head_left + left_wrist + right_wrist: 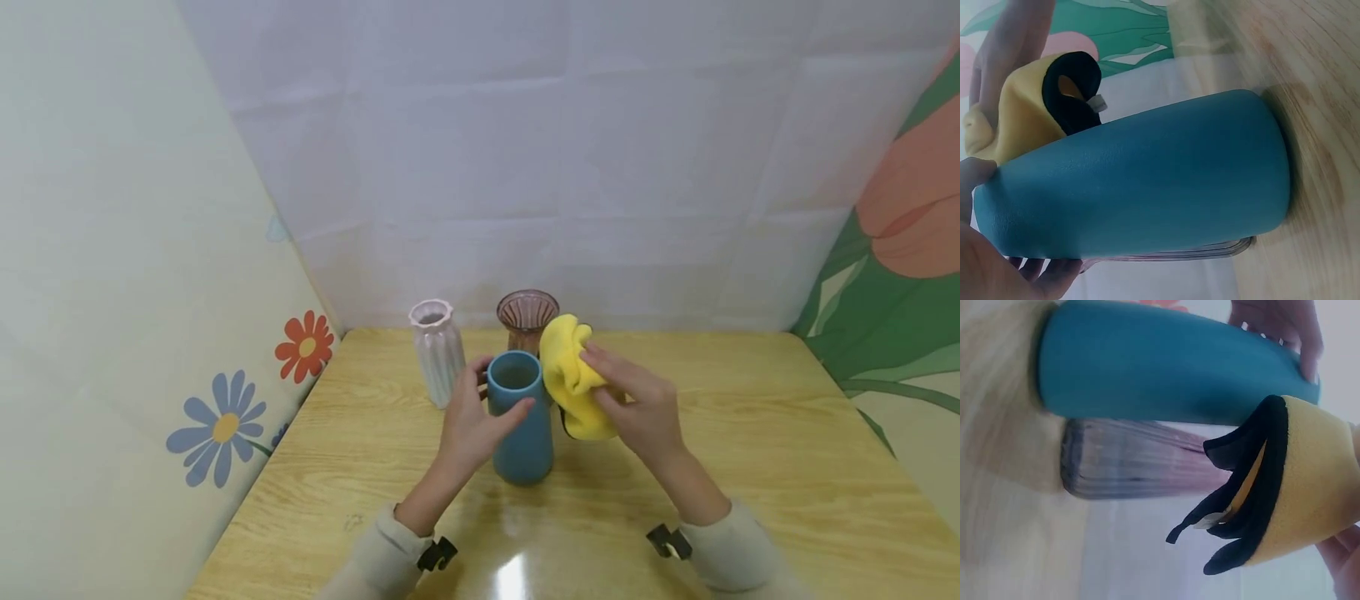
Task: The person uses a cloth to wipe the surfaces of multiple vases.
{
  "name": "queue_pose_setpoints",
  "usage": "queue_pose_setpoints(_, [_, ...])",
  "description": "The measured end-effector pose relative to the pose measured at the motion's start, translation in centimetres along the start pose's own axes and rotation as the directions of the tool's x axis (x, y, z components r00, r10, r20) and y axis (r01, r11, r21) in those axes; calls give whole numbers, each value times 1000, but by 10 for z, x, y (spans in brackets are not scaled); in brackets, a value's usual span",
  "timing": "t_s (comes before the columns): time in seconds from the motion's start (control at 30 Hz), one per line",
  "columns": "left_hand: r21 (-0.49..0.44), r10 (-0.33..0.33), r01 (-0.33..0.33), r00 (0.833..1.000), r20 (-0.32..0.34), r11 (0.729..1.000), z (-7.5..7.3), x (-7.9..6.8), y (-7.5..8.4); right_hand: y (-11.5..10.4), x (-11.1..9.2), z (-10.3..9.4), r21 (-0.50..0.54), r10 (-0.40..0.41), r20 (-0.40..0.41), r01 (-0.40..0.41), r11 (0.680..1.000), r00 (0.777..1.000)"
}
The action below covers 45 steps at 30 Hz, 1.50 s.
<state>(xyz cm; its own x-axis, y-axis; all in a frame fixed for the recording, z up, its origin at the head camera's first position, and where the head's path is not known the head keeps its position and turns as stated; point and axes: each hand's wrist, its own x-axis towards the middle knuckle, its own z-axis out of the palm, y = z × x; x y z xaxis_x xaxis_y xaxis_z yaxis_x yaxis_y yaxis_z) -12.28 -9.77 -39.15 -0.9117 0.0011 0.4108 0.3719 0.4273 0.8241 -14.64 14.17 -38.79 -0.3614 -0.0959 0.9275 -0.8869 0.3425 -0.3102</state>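
A blue vase (522, 433) stands upright on the wooden table, its round mouth facing up. My left hand (471, 429) grips it near the rim, thumb on the near side and fingers round the far left side. In the left wrist view the vase (1147, 181) fills the middle, its base on the wood. My right hand (643, 407) pinches a bunched yellow cloth (570, 367) against the right side of the vase's top. Dark edging and a small white tag show on the cloth (1310, 481) in the right wrist view.
Behind the blue vase stands a pinkish ribbed glass vase (528, 310), partly hidden. To its left is a white-pink fluted vase (438, 358). The wooden table (750, 433) meets a pale sheet (480, 167) at the back and a flower-printed wall covering (150, 292) at the left.
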Motion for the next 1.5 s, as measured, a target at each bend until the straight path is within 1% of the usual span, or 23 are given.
queue_pose_setpoints(0.13, [6,6,-6,1000,7,1000,1,2,-1,-1,-5,10,24,7,78,-9,1000,997])
queue_pose_setpoints(0.3, [5,18,-18,999,42,1000,1,6,-4,-1,-12,19,50,0,172,-9,999,985])
queue_pose_setpoints(0.43, [-22,44,-42,996,77,999,0,11,-9,-4,-16,22,56,45,215,-58,997,976])
queue_pose_setpoints(0.53, [-44,57,-52,993,104,998,-2,14,-13,-5,-18,23,45,66,238,-79,996,969])
queue_pose_setpoints(0.6, [-53,52,-45,991,124,998,-4,16,-14,-4,-20,23,35,60,243,-70,997,968])
queue_pose_setpoints(0.7, [-60,34,-25,988,151,998,-6,18,-15,-2,-24,24,19,21,239,-26,999,971])
queue_pose_setpoints(0.83, [-79,25,-12,986,168,997,-7,20,-15,-1,-30,26,-24,-17,230,23,999,973])
queue_pose_setpoints(1.03, [-101,24,-5,983,179,995,-8,21,-16,-3,-37,27,-45,14,239,-4,999,971])
queue_pose_setpoints(1.2, [-105,20,0,982,188,994,-9,21,-16,-5,-43,27,-79,16,253,5,997,967])
queue_pose_setpoints(1.4, [-110,31,-9,979,200,994,-11,22,-18,-7,-50,27,-86,31,273,-8,996,961])
queue_pose_setpoints(1.5, [-119,38,-13,976,215,993,-12,24,-21,-7,-53,27,-88,29,272,-5,996,962])
